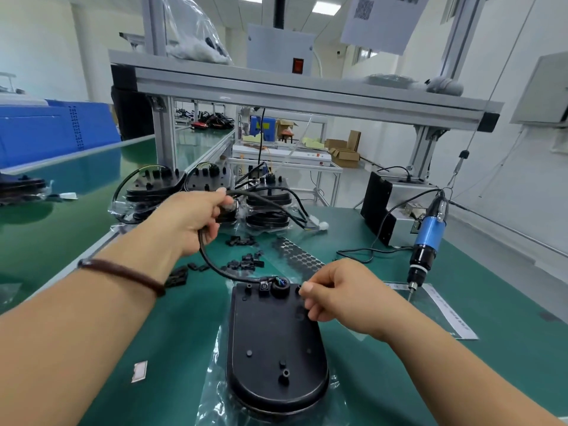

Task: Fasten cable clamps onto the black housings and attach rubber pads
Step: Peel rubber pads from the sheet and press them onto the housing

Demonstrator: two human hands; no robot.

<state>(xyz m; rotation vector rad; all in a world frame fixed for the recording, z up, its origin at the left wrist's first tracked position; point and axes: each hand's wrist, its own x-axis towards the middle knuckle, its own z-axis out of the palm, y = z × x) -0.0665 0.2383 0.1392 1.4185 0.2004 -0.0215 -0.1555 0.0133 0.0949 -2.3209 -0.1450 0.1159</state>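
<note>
Left hand [193, 219] grips the cable [212, 262]; right hand [341, 298] curls against the housing [273, 348], and I cannot tell whether it pinches anything. The housing lies on a clear bag [215, 367].

Factory assembly bench [461, 348], electric screwdriver [427, 238].

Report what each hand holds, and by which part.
Left hand grips the black cable partway along, away from the housing. Right hand curls over the housing's corner; whether it pinches anything cannot be told.

Bright, even light from white rectangular ceiling panels [325, 7] far above; soft shadows on green bench mat [184, 333]; wide-angle bending at edges; slight softness
</note>
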